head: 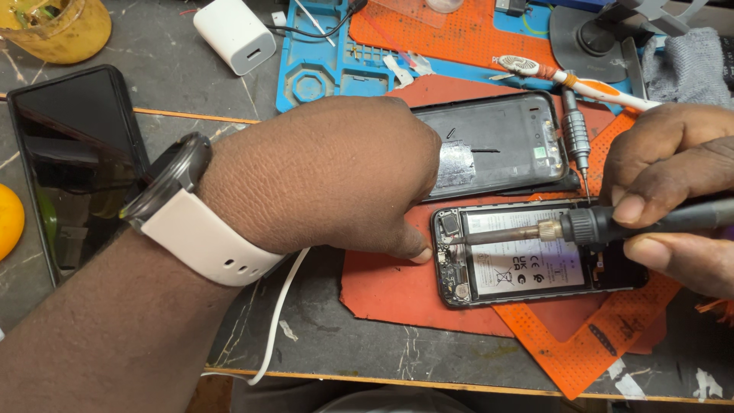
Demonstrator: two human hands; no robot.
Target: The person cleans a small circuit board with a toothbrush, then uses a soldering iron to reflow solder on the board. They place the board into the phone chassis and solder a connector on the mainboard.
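Grey scratched stone-look worktop (153,69) carries all items. Red-brown rubber mat (382,291) lies centre, w/ an orange perforated silicone mat (589,352) overlapping its right side. Blue plastic repair tray w/ compartments (321,76) sits at top centre, touching the mat area.

Left forearm crosses the view from lower left; black round wristwatch on a pale strap (180,206) at the wrist. Left hand (329,176) is curled, knuckles up, fingertip (419,252) pressed at the left end of the opened black smartphone w/ white battery exposed (527,256). Whether the left hand pinches anything under it: cannot tell, hidden.

Large black glossy phone, screen up (76,153), lies at far left, well apart from the work. Detached black phone back cover, inner side up (497,141), lies just above the opened phone, partly under the left hand.

Right hand (673,191) enters from right, fingers clamped on a dark-handled soldering iron w/ brass collar (581,227); its tip reaches to the upper-left corner of the opened phone, near the left fingertip.

Smaller items: white square charger block (237,34) top left; silver knurled precision screwdriver (575,141) standing tip-down beside the cover; white-orange toothbrush (566,76) on the tray edge; white cable (279,313) running off the front edge.
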